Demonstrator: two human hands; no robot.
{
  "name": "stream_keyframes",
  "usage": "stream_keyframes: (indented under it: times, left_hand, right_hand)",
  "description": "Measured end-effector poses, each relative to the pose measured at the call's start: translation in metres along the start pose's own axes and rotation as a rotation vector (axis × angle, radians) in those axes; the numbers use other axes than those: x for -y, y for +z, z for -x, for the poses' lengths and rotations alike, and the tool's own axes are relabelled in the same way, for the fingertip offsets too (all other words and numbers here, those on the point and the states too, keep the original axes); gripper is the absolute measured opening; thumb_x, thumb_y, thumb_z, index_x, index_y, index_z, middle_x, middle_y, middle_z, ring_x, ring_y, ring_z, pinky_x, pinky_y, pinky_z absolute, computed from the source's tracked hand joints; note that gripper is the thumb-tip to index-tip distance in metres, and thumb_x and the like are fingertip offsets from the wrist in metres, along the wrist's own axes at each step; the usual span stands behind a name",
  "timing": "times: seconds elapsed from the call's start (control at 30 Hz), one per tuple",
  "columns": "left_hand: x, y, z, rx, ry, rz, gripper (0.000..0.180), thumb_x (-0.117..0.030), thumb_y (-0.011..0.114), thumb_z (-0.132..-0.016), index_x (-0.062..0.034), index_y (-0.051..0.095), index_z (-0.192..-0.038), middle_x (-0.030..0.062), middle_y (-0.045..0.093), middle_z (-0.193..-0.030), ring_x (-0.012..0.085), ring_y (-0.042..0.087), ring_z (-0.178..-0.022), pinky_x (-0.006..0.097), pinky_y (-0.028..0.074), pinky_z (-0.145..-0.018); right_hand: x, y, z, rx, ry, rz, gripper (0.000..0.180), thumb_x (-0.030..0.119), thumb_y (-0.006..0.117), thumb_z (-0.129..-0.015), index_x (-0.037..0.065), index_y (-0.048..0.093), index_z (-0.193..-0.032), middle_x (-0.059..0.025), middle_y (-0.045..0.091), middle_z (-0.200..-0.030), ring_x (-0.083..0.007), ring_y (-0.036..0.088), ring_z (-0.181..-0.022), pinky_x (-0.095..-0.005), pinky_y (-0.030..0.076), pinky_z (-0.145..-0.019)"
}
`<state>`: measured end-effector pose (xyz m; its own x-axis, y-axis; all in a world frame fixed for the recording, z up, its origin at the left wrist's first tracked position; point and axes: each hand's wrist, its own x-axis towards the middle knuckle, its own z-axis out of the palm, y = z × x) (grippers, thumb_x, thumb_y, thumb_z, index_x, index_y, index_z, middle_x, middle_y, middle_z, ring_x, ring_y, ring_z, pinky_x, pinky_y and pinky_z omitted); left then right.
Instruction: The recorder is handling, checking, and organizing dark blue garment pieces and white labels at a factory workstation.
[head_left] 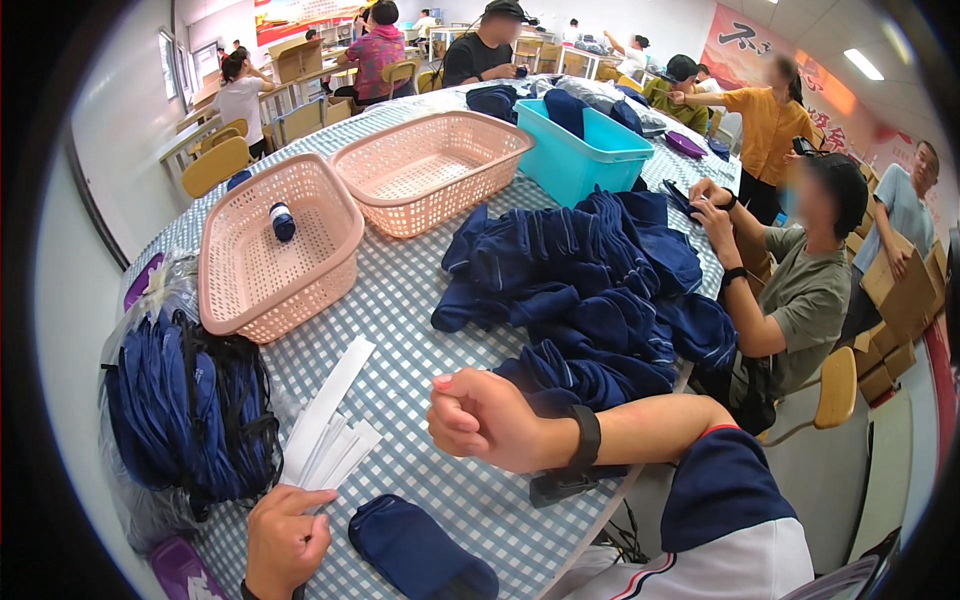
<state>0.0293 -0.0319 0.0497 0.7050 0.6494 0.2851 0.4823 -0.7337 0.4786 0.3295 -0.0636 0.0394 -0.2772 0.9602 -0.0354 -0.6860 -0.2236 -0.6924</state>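
Note:
At the lower left, my left hand (288, 535) rests by the near ends of a fan of white paper strips (335, 440). Its index finger touches them, with the thumb held apart from it. My right hand (480, 420) is curled closed above the checked cloth, and nothing shows in its fingers. Between and below the hands lies a folded navy sock (420, 548). A big heap of navy socks (590, 290) spreads beyond my right forearm. Left of the strips, a clear plastic bag holds a thick bundle of navy pieces with black straps (185, 410).
Two pink baskets stand farther back; the left basket (215, 262) holds a small dark roll (282, 222), next to the other basket (430, 205). A turquoise bin (585, 160) holds navy items. A co-worker (800, 270) sits at the right edge. A purple tray (180, 570) lies lower left.

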Motion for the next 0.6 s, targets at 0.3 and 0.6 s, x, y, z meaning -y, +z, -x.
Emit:
stream_keyframes:
  times: [0.3,0.6]
  left_hand:
    - [0.009,0.001,0.003,0.015,-0.006,0.014,0.017,0.0,0.062,-0.068,0.0003,0.058,-0.051,0.0086,0.074,-0.097,0.0275,0.063,-0.08,0.036,0.049,-0.068]
    - [0.011,0.002,0.003,0.014,-0.002,0.018,0.018,0.0,0.063,-0.068,0.0005,0.058,-0.052,0.0092,0.074,-0.097,0.0277,0.063,-0.078,0.037,0.049,-0.067]
  right_hand:
    - [0.004,0.002,0.001,-0.03,0.045,0.044,0.052,0.026,0.035,-0.1,0.011,0.038,-0.05,-0.0023,0.039,-0.044,-0.013,0.034,-0.044,-0.0266,0.031,-0.048]
    - [0.005,0.006,0.002,-0.045,0.054,0.022,0.052,0.026,0.035,-0.1,0.012,0.038,-0.049,-0.0022,0.039,-0.044,-0.0128,0.034,-0.044,-0.0264,0.03,-0.047]
